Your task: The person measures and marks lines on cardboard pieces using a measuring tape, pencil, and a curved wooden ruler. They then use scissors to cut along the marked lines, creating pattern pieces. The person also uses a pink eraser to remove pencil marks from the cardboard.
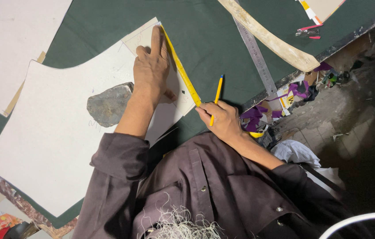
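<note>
My left hand (152, 66) presses flat on a white card pattern piece (55, 128) that lies on dark green cloth (209, 40), its fingers pinning one end of a yellow tape measure (182, 71) along the pattern's edge. My right hand (221, 120) pinches the tape's other end near the pattern's corner and also holds a yellow pencil (216, 95) pointing up. A grey stone (108, 104) rests on the pattern beside my left wrist.
A steel ruler (256, 55) and a curved wooden ruler (276, 42) lie on the cloth at upper right. More white card (10, 40) sits at upper left. Purple scraps (298, 90) and litter lie on the floor past the table edge (329, 51).
</note>
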Demonstrator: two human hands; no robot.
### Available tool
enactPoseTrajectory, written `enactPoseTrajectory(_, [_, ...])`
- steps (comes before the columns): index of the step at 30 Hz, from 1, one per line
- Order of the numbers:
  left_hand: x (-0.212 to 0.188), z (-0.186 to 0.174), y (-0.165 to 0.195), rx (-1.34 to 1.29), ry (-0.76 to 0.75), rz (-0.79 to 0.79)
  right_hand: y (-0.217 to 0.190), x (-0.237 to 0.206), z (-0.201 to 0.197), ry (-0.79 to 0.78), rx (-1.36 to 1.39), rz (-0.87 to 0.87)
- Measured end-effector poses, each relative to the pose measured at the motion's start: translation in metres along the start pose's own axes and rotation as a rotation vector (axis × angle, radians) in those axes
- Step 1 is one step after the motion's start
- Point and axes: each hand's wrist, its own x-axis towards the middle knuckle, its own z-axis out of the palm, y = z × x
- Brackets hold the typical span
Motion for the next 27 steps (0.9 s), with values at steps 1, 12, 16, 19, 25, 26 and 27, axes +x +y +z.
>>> enactPoseTrajectory(1, [0.001, 0.003, 0.0, 0.001, -0.005, -0.001, 0.0, 0.0, 0.0, 0.001, -0.001, 0.0])
enactPoseTrajectory(12, [0.004, 0.014, -0.002, -0.022, 0.009, -0.004, 0.001, 0.0, 0.001, 0.001, -0.012, -0.03])
enactPoseTrajectory(16, [0.003, 0.012, -0.002, -0.011, 0.006, 0.003, 0.001, 0.0, 0.0, -0.005, -0.01, -0.014])
enactPoseTrajectory(19, [0.001, 0.013, -0.003, 0.021, 0.107, 0.011, 0.003, -0.001, 0.001, 0.002, -0.014, -0.022])
enactPoseTrajectory(25, [-0.012, -0.007, -0.006, -0.153, -0.042, 0.008, -0.003, 0.0, -0.001, 0.017, 0.03, -0.014])
enactPoseTrajectory(26, [-0.018, -0.014, -0.008, -0.194, -0.026, 0.013, -0.006, 0.003, -0.005, 0.014, 0.075, 0.049])
enactPoseTrajectory(27, [-0.024, -0.021, -0.01, -0.242, -0.019, 0.015, -0.008, 0.006, -0.011, 0.009, 0.12, 0.106])
